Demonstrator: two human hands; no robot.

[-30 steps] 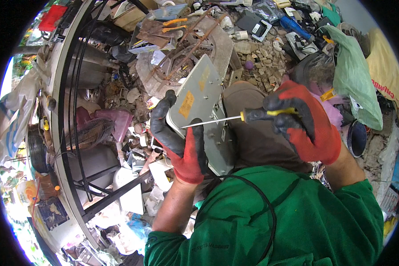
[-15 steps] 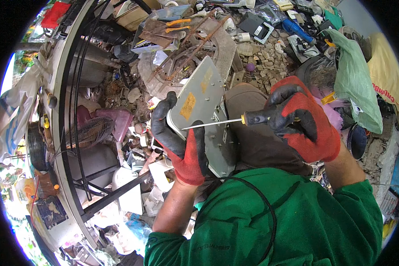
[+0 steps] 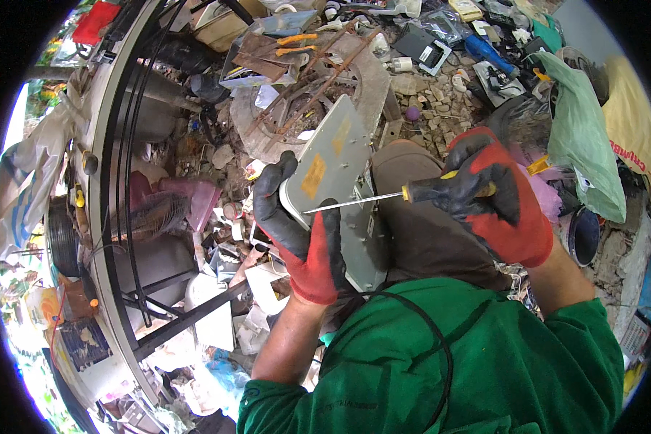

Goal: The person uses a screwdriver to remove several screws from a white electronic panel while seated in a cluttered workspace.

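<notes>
My left hand (image 3: 305, 242), in a red and black glove, grips the near-left edge of a flat grey panel (image 3: 340, 184) with an orange-brown label patch and several small screws on its face. The panel stands tilted against my legs. In my right hand (image 3: 500, 202), also gloved, is a screwdriver (image 3: 428, 191) with a black and yellow handle. Its long metal shaft points left across the panel, and the tip lies by the panel's lower left corner, close to my left thumb. Whether the tip sits in a screw I cannot tell.
A metal frame (image 3: 112, 217) with black bars runs along the left. Beyond the panel lies a round concrete piece (image 3: 372, 94) with rusty rods and a plastic bin (image 3: 231, 76) holding orange-handled tools. A green bag (image 3: 582, 137) hangs at right. Scrap and rubble surround me.
My right hand's fingers have shifted round the screwdriver handle, showing more of its yellow. The view has moved slightly; the panel and my left hand keep their hold.
</notes>
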